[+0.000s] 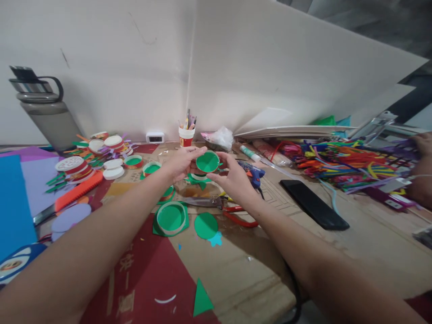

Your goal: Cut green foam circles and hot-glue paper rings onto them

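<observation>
Between both hands, raised over the middle of the table, is a small round green piece (207, 162) with a pale rim. My left hand (185, 163) grips its left edge, with the thumb along the top. My right hand (232, 176) holds it from the right, fingers at its rim. Below them lie red-handled scissors (232, 211), a white ring on green paper (171, 218) and a loose green disc (206, 225) touching a blue star-like scrap (215, 239). More green-bottomed rings sit near my left hand, partly hidden by it.
A black phone (313, 204) and a pile of colourful pipe cleaners (351, 159) are at the right, beside another person's hand (423, 144). A blue glue gun (255, 175) lies behind my right hand. Far left stand a grey bottle (50, 119) and an orange cutter (79, 191).
</observation>
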### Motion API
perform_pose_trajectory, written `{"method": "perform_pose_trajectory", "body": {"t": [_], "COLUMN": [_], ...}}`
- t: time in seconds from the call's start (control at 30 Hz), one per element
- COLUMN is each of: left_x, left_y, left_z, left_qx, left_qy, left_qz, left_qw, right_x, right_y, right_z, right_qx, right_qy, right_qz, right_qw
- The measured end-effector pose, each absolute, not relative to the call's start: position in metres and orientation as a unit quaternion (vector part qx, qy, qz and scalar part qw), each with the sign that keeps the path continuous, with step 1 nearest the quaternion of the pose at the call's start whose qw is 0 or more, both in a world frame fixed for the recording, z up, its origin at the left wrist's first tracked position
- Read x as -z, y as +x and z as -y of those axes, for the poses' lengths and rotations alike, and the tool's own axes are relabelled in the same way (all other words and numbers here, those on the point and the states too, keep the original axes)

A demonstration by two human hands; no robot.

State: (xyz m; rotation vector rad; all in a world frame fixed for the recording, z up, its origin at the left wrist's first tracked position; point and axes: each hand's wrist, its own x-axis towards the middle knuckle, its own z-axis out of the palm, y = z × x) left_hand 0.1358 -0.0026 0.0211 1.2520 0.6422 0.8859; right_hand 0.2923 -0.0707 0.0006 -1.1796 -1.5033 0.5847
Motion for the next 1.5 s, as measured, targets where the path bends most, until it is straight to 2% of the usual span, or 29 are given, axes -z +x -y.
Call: {"method": "perform_pose_trajectory", "body": {"t": [0.17,0.87,1.2,1.5], "left_x": [-0.019,-0.024,-0.031,-0.028], "left_y": [0.136,0.136,0.132,0.133], "left_z": [0.002,0.007,0.006,0.008], "left_qx": [-0.384,-0.377,-0.402,-0.375], "left_qy": [0.561,0.569,0.641,0.678], "left_qz": [-0.288,-0.270,-0.239,-0.227], "left_qw": [0.674,0.679,0.608,0.590], "right_x": [0.004,0.010,0.001,0.001], "right_y": [0.295,0.299,0.298,0.301], "right_z": [0.069,0.068,0.072,0.067], "right_qx": [-0.211,-0.159,-0.275,-0.294], "right_qy": [-0.489,-0.474,-0.394,-0.410], "right_qz": [0.667,0.677,0.608,0.544], "right_qw": [0.520,0.540,0.632,0.670]}}
